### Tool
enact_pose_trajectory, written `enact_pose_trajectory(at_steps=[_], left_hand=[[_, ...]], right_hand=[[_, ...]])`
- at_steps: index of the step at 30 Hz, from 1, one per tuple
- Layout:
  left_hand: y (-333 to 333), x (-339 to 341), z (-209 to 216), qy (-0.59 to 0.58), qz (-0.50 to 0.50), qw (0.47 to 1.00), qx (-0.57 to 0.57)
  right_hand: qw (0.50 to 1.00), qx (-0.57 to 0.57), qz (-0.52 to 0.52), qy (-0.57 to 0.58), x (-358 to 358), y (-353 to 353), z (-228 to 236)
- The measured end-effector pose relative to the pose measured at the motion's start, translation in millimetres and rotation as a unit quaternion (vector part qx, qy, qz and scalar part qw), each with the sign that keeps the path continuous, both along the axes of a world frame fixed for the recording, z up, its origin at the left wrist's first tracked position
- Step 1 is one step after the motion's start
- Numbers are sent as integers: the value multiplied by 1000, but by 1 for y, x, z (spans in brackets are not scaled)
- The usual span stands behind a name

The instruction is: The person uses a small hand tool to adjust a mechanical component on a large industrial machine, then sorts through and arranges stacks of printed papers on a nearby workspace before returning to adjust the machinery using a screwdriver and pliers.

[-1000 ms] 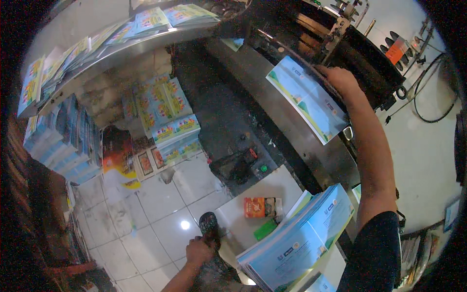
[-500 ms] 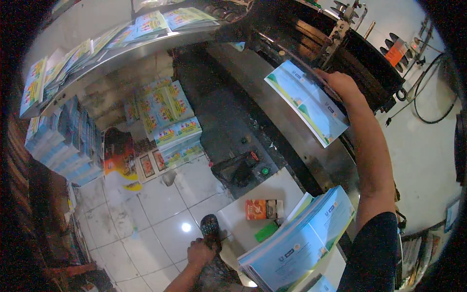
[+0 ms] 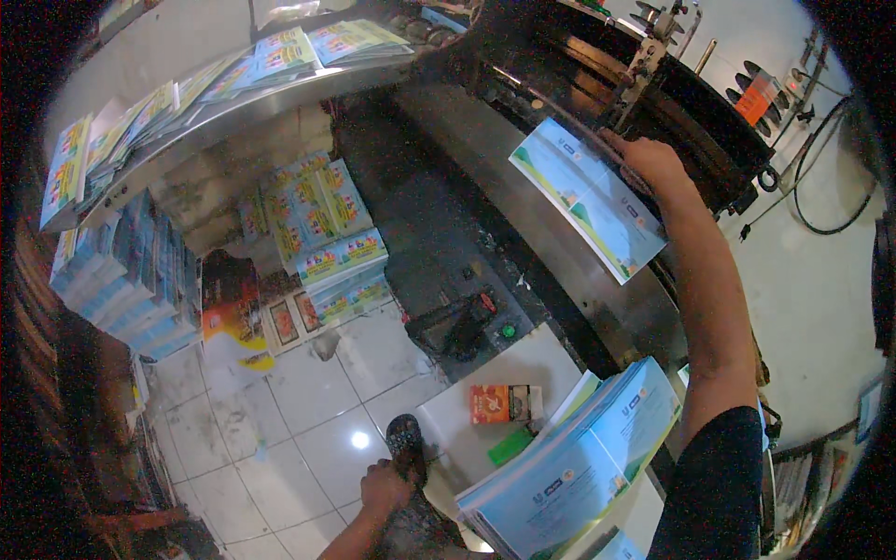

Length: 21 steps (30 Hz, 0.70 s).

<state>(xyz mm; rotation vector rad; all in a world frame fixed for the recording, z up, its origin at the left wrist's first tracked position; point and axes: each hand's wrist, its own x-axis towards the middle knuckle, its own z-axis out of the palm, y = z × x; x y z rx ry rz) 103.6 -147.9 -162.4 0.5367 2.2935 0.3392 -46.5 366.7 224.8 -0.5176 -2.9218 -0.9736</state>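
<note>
Little has moved; hands (image 3: 385,487) (image 3: 656,164) curled, grip unclear, the right one beside logo-printed blue sheet (image 3: 590,198).

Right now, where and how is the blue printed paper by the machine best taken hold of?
Probably pinch the blue printed paper midway along its lower-left long edge, coming from the left. That edge faces away from the dark machine, while the right hand crowds the upper-right edge. Whether anything clamps it there, I cannot tell.

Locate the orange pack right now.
In the head view, the orange pack lies low, slightly right of centre, just above the green object and beside the blue paper stack.
</note>
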Motion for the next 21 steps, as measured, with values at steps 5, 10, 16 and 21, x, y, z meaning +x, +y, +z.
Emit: enact_pose_trajectory(at_steps=[5,10,16,21], left_hand=[[3,-2,2,-19,-6,1000,-7],[-1,1,-11,-14,-1,1000,-18],[-2,2,-16,-9,0,1000,-25],[0,3,-18,-1,13,1000,-10]], right_hand=[[999,37,4,-21,0,-3,3],[999,45,22,-19,0,-1,3],[998,61,3,-27,0,-3,3],[998,64,-2,-8,-2,0,1]])
